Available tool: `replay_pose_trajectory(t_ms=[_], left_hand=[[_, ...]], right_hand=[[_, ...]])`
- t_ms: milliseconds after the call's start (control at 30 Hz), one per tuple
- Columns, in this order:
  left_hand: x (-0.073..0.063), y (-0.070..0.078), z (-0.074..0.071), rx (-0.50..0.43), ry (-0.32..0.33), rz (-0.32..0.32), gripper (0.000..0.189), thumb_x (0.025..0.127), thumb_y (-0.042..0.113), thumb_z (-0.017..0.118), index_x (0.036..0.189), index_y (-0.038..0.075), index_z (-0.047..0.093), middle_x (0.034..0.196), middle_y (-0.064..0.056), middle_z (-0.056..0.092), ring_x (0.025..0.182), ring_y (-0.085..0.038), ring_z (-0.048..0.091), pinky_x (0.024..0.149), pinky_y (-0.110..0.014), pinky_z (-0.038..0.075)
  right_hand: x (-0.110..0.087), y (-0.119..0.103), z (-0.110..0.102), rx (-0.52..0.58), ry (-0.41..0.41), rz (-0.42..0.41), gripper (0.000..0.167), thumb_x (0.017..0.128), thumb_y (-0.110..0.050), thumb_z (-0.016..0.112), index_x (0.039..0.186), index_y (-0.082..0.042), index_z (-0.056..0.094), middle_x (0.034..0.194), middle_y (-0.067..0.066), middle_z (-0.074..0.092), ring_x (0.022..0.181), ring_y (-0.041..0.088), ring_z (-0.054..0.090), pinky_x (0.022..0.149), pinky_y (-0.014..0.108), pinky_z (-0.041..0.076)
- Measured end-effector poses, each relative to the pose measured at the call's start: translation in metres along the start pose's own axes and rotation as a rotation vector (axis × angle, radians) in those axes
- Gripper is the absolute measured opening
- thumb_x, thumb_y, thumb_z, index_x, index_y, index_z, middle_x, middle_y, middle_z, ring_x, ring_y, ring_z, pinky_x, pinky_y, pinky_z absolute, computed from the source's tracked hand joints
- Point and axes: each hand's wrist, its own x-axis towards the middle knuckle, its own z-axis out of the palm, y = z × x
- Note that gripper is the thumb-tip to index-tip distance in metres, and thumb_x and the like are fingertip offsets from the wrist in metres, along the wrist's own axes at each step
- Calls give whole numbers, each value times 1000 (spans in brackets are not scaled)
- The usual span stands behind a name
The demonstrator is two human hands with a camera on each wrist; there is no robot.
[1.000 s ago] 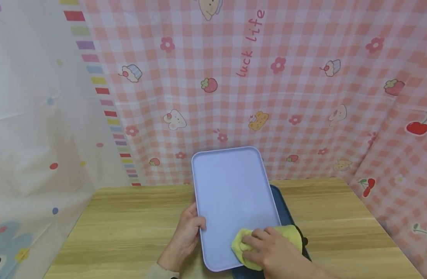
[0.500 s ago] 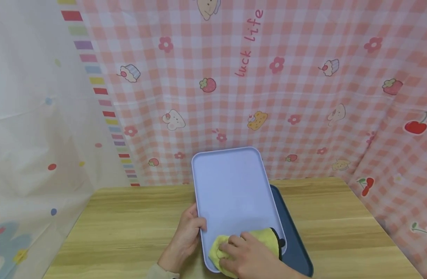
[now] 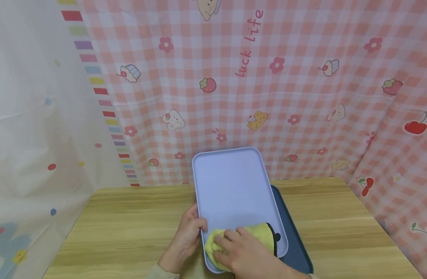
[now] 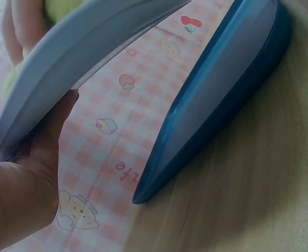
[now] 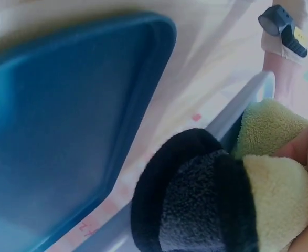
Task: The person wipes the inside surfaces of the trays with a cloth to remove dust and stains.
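A pale lavender rectangular tray (image 3: 235,190) is held up at a tilt by my left hand (image 3: 185,234), its thumb over the left rim and the other fingers behind. In the left wrist view, the left hand (image 4: 28,178) grips the tray's edge (image 4: 75,52). My right hand (image 3: 246,252) holds a bunched yellow cloth (image 3: 262,234) against the tray's lower end. The right wrist view shows the cloth's dark grey reverse and black edging (image 5: 195,199). Beneath and to the right, a dark blue tray (image 3: 291,232) lies on the table, partly covered by the lavender one.
The wood-grain table (image 3: 129,228) extends to both sides of the trays. Behind it hangs a pink checked curtain (image 3: 297,93) with cartoon prints, and a white dotted sheet (image 3: 35,128) hangs at the left.
My right hand has slid the yellow cloth leftward along the tray's lower end, then slightly up. The left hand and both trays stay nearly where they were.
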Motion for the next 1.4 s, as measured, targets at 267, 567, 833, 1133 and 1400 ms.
replay_pose_trajectory(t_ms=[267,567,833,1133,1400], left_hand=[[0,0,1,4,-2,12,83,59,-12,47,142,-13,50,131,-17,67,115,-20,65,97,-28,51],[1,1,1,-2,-15,-6,85,58,-12,45,143,-13,49,132,-19,67,113,-20,67,93,-31,55],[0,4,2,-4,-21,-6,88,59,-13,46,147,-13,46,139,-22,63,116,-20,66,93,-30,55],[-1,6,1,6,-39,-9,91,60,-13,47,151,-12,43,136,-20,65,112,-19,67,88,-29,57],[-2,3,2,3,-39,-9,87,59,-13,46,146,-14,45,122,-15,70,104,-19,69,85,-29,57]], right_hand=[[5,14,-9,-2,-47,85,47,70,-21,86,117,-24,78,123,-2,68,101,17,58,73,27,42],[16,36,-10,-52,-23,146,51,65,-14,85,115,-23,79,122,0,70,104,21,60,76,32,47],[31,46,-14,-74,-31,134,46,73,-9,81,117,-23,78,124,-1,69,103,20,58,75,32,44],[49,60,-17,-103,-17,134,45,75,-8,78,117,-22,78,125,1,69,102,22,60,75,33,45],[60,73,-19,-97,-9,158,43,77,-6,75,118,-21,78,125,4,70,105,25,62,75,36,48]])
